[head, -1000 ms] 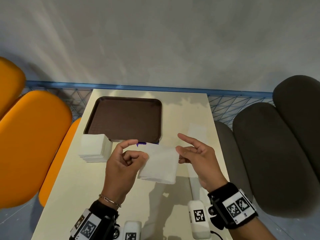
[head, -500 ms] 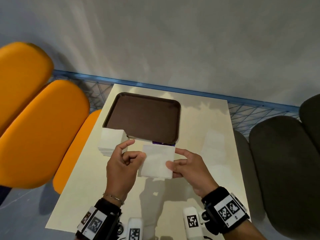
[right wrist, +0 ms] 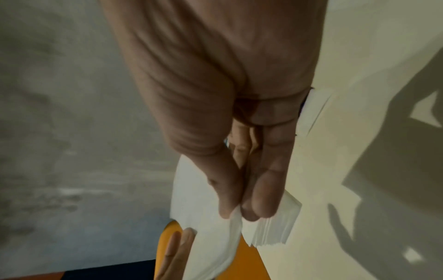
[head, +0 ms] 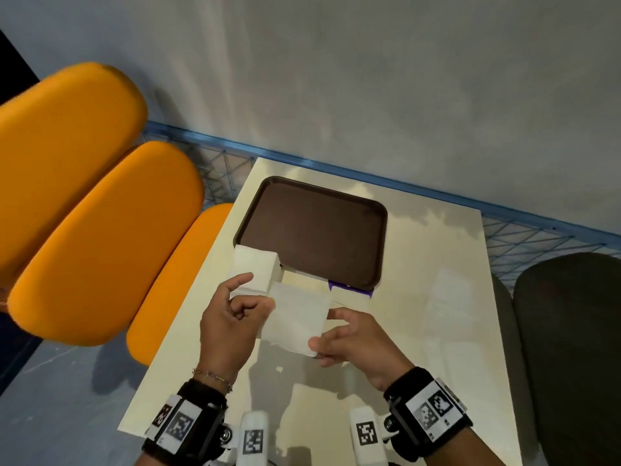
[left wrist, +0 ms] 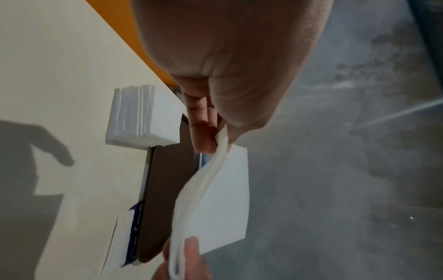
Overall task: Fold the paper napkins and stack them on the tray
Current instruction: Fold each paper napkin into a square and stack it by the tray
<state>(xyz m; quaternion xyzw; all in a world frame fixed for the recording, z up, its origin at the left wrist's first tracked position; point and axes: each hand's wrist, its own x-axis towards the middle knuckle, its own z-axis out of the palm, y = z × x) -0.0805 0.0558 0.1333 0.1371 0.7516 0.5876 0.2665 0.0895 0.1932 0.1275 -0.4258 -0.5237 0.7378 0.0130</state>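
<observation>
A white paper napkin is held in the air above the cream table, between both hands. My left hand pinches its left edge, with the index finger raised. My right hand pinches its lower right corner. In the left wrist view the napkin hangs in a soft bend from my left fingers. In the right wrist view my right fingertips pinch the napkin. A stack of white napkins lies by the near left corner of the brown tray, which holds nothing.
A purple-and-white packet lies partly under the tray's near edge. Orange seats stand to the left of the table, dark grey seats to the right. A blue wire frame runs behind the table along the grey wall.
My right hand has slid down the napkin's right edge from the upper part to the lower corner. The head view has swung left and down, so the table sits further right.
</observation>
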